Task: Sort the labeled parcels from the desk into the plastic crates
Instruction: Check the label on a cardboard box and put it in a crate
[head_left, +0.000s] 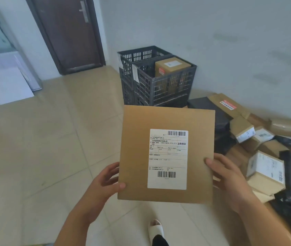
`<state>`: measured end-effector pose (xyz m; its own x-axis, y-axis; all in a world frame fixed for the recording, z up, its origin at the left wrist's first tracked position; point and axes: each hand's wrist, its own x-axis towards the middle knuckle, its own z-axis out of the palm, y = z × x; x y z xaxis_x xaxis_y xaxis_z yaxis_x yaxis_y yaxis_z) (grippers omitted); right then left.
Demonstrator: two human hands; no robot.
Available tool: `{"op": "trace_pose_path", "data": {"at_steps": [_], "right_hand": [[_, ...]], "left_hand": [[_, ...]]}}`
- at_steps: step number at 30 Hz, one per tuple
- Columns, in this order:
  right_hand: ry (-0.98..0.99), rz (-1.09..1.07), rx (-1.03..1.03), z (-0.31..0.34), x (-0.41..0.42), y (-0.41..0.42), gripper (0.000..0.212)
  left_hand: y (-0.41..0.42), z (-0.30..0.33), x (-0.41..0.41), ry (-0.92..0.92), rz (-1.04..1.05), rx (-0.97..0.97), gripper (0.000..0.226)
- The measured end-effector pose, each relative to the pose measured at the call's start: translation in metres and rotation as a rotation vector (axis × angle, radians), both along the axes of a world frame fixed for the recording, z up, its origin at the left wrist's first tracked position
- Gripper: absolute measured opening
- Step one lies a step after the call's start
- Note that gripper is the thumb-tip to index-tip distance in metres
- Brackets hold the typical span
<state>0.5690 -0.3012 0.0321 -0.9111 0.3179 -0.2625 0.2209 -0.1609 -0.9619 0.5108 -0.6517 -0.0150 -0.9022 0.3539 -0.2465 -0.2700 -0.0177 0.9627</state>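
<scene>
A flat brown cardboard parcel (135,139) with a white shipping label (167,158) is held upright in front of me. My left hand (105,180) grips its lower left edge and my right hand (230,176) grips its right edge. Beyond it, against the wall, stand dark grey plastic crates: a near crate (164,86) holding a brown box (172,65), and a far crate (141,54) whose inside is hidden. To the right, on the desk (237,153), lies a heap of more parcels (263,167), some brown, some in black bags.
A dark brown door (70,31) is at the back left. A white cabinet with sheets leaning on it (4,75) stands at the far left. Beige floor tiles (43,139) stretch between me and the crates. My foot in a white slipper (156,228) shows below.
</scene>
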Motion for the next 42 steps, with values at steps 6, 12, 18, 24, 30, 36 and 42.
{"op": "trace_pose_path", "data": {"at_steps": [6, 12, 18, 24, 30, 36, 42], "right_hand": [[0.014, 0.107, -0.071, -0.005, -0.117, 0.007, 0.041], [-0.001, 0.217, -0.127, -0.01, -0.229, 0.0, 0.049], [-0.003, 0.318, -0.158, -0.021, -0.318, -0.018, 0.068], [-0.026, 0.326, -0.176, -0.036, -0.417, -0.037, 0.077], [-0.051, 0.355, -0.096, -0.021, -0.539, -0.068, 0.101], [-0.022, 0.287, -0.04, 0.001, -0.641, -0.099, 0.104], [-0.049, 0.161, -0.117, -0.012, -0.696, -0.093, 0.076]], "left_hand": [[-0.003, 0.022, -0.094, 0.019, 0.029, -0.044, 0.084], [-0.01, 0.025, -0.177, 0.014, 0.124, -0.047, 0.088], [-0.028, 0.013, -0.245, -0.016, 0.212, -0.018, 0.089], [-0.051, -0.001, -0.35, -0.031, 0.188, -0.013, 0.087], [-0.089, 0.001, -0.491, -0.037, 0.123, 0.015, 0.082], [-0.116, 0.017, -0.624, -0.041, 0.029, 0.024, 0.083], [-0.105, 0.013, -0.724, -0.079, -0.112, -0.012, 0.087]]}}
